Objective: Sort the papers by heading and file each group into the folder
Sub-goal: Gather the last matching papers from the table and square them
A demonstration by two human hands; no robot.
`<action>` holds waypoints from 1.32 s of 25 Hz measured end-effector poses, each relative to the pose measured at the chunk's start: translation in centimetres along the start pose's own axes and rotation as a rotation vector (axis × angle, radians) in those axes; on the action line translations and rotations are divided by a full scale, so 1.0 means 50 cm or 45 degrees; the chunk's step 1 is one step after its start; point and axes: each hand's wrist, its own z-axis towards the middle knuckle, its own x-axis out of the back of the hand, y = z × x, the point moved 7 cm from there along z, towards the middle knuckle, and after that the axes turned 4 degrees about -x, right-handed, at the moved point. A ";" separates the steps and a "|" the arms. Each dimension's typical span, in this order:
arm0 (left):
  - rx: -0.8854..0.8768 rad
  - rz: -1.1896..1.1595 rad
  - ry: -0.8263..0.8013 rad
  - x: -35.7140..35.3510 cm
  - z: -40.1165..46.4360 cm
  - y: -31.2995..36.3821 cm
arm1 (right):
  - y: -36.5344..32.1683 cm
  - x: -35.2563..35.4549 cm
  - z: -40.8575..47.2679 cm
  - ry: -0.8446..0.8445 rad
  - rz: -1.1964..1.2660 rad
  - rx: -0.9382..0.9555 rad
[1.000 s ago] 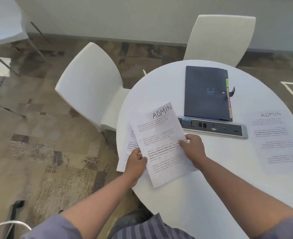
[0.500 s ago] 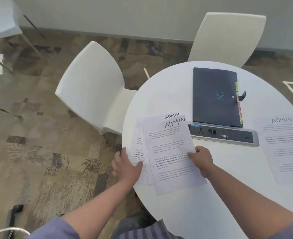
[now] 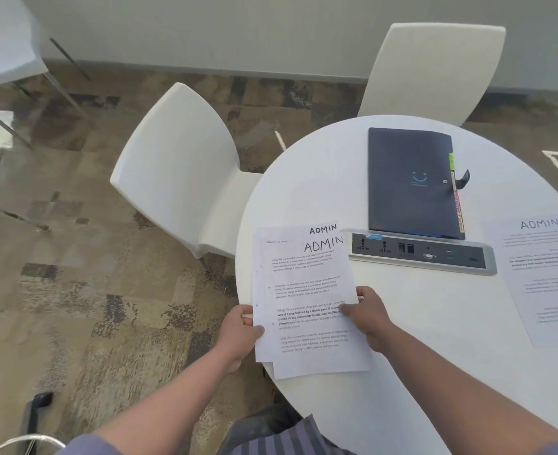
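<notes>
White ADMIN sheets (image 3: pixel 307 290), headings away, lengthwise.

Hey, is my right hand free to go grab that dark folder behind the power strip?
Probably not yet. The right hand is pinching the ADMIN papers together with the left hand. The way to the folder looks open, only the low power strip lying between.

Round white table (image 3: pixel 402 372), two white chairs (image 3: pixel 185 165), mottled brown carpet (image 3: pixel 74 290), pale wall (image 3: pixel 238 27).
</notes>
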 end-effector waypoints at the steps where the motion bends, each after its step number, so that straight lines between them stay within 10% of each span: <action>1: 0.010 -0.070 -0.055 -0.007 -0.004 0.002 | 0.003 0.008 -0.006 -0.005 -0.007 0.009; 18: -0.748 -0.069 0.353 -0.020 -0.250 0.270 | 0.150 0.465 -0.119 0.315 0.450 0.266; 25: -0.625 -0.529 0.099 -0.201 -0.384 0.259 | 0.157 0.558 -0.152 0.061 0.698 0.338; 33: -0.641 -0.213 -0.046 -0.387 -0.453 0.246 | 0.118 0.561 -0.218 -0.151 0.798 0.414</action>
